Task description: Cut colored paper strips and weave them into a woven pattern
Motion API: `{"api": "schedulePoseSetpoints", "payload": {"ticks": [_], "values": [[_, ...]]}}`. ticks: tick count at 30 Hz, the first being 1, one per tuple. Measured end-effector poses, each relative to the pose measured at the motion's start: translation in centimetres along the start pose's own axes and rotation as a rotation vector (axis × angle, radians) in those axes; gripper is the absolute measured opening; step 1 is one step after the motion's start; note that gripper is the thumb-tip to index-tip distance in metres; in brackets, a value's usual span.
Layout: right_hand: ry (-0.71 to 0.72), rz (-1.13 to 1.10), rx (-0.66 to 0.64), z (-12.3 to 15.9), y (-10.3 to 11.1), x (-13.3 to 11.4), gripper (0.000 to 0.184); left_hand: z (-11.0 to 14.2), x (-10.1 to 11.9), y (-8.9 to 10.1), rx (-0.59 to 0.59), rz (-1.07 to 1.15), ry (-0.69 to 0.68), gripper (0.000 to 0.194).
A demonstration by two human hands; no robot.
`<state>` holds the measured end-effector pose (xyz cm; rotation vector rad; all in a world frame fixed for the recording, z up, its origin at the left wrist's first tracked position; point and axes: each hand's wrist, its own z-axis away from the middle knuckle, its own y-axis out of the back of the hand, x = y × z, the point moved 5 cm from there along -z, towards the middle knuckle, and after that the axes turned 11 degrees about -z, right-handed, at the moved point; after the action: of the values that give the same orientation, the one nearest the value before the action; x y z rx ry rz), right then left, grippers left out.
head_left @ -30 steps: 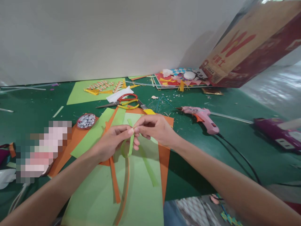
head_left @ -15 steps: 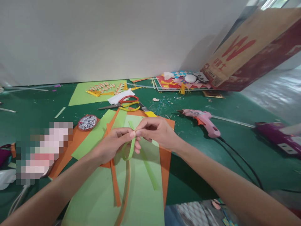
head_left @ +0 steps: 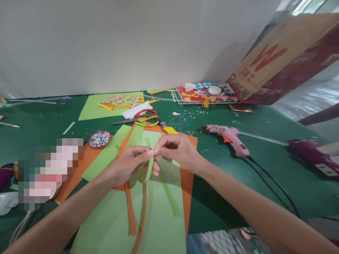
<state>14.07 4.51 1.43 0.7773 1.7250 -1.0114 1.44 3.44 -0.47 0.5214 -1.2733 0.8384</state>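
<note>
Both hands meet over the light green paper sheet [head_left: 166, 229], thumbs and fingertips nearly touching. My left hand [head_left: 134, 160] is closed in a pinch on green paper strips [head_left: 150, 171], one of which bends into a loop below the fingers. My right hand [head_left: 177, 150] pinches at the same spot, where the strips cross; its fingertips hide the exact join. From the loop an orange paper strip [head_left: 143, 215] curves down toward me. Another green strip end [head_left: 169, 195] slants down to the right. A separate orange strip [head_left: 130, 211] lies on the sheet at left.
Scissors [head_left: 146, 118] and a yellow-handled craft knife [head_left: 169, 129] lie beyond my hands. A pink glue gun [head_left: 233, 137] with its cord rests at right, near a purple power strip [head_left: 315, 155]. A round dish of beads [head_left: 99, 139] sits left; a paper bag [head_left: 265, 67] leans behind.
Both hands keep their pinch on the strips with hardly any visible change. The whole scene has shifted slightly down and right in view.
</note>
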Motion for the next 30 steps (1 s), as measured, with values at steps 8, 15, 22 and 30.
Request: {"api": "schedulePoseSetpoints", "payload": {"ticks": [8, 15, 22, 30], "values": [[-0.006, -0.033, -0.004, 0.0, -0.1, -0.1, 0.027, 0.0, 0.1, 0.3, 0.037, -0.084, -0.045, 0.034], [-0.051, 0.032, 0.048, -0.1, 0.2, 0.2, 0.033, 0.4, 0.9, 0.0, 0.086, -0.329, -0.092, 0.024], [-0.094, 0.099, 0.114, -0.1, 0.7, 0.2, 0.033, 0.2, 0.4, 0.1, 0.092, -0.394, -0.054, 0.031], [-0.073, 0.074, 0.156, 0.0, 1.2, 0.3, 0.029, 0.3, 0.2, 0.3, 0.101, -0.495, -0.047, 0.041]]}}
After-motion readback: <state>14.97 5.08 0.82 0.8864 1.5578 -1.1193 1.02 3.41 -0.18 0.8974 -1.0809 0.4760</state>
